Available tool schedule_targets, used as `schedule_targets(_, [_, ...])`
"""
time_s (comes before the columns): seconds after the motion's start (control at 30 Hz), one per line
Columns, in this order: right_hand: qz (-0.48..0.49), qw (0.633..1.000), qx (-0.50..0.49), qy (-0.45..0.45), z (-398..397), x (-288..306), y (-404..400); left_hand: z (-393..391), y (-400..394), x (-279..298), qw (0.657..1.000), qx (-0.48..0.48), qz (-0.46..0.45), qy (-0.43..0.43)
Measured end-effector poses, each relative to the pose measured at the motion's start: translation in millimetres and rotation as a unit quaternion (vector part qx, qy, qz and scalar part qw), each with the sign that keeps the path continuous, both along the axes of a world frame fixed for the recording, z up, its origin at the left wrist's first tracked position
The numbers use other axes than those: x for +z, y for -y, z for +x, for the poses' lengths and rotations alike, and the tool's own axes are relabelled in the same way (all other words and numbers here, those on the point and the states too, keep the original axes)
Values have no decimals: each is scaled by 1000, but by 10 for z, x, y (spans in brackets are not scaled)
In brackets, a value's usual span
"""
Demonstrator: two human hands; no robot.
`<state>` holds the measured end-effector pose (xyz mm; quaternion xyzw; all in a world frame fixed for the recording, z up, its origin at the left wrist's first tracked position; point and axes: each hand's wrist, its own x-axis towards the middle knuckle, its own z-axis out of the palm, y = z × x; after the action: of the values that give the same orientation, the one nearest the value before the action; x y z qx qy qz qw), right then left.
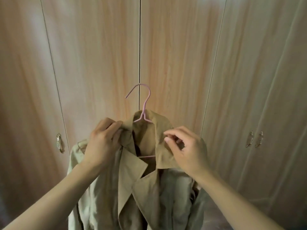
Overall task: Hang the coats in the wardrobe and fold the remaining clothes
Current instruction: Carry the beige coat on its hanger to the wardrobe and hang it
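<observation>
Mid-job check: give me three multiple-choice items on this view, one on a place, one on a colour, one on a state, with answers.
1. Where is the coat?
A. folded on a shelf
B. on the hanger, held before the wardrobe doors
C. on the floor

2. What colour is the hanger?
A. pink
B. black
C. green

3. How are the wardrobe doors?
A. wide open
C. removed
B. closed

Answers: 1 B, the left hand grips one side of the collar and the right hand is at the other; 2 A, the hook above the collar is pink; 3 B, the panels meet with only thin seams.
</observation>
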<state>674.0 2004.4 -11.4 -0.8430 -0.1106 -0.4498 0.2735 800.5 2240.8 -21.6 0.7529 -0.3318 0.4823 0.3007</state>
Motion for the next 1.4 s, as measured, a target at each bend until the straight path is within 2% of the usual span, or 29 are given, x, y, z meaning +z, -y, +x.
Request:
schedule_targets(0.13, [-36,998,-53,-10,390,112,-32,274,-254,-72,1000,-8,-12,8])
schedule_targets(0.23, [-45,996,-21,-80,679,40,-19,378,-348,-157,1000,-17,-22,-10])
schedule_targets(0.33, [-59,996,-6,-65,971,-133,-46,462,-409,-207,999,-30,-15,-27])
schedule_targets(0.43, [-42,998,7,-55,1242,-308,-28,571,-457,-237,998,-27,28,-45])
schedule_targets(0.57, [-14,993,-2,-118,1531,-550,74,743,-423,-312,994,-18,93,-49])
schedule_targets(0.7, [-50,973,101,-202,1841,-735,225,900,-309,-476,988,-2,127,-85])
schedule_targets(0.87, [-84,948,162,-260,2176,-940,395,1131,-170,-691,980,35,147,-129])
schedule_targets(0.93, [-79,936,191,-285,2324,-984,463,1192,-92,-800,974,56,162,-151])
schedule_targets(1.0, [-35,925,216,-310,2484,-1031,503,1221,-58,-927,969,67,168,-169])
schedule_targets(1.1, [49,933,148,-325,2762,-1168,486,1224,-88,-1090,960,80,160,-215])
schedule_targets(1.2, [-9,929,49,-366,3080,-1325,475,1245,-106,-1180,953,97,151,-243])
schedule_targets(1.27, [-30,918,37,-393,3254,-1408,452,1279,-129,-1181,951,96,158,-247])
schedule_targets(1.4, [-5,913,35,-407,3427,-1497,294,1387,-259,-1104,950,100,173,-240])
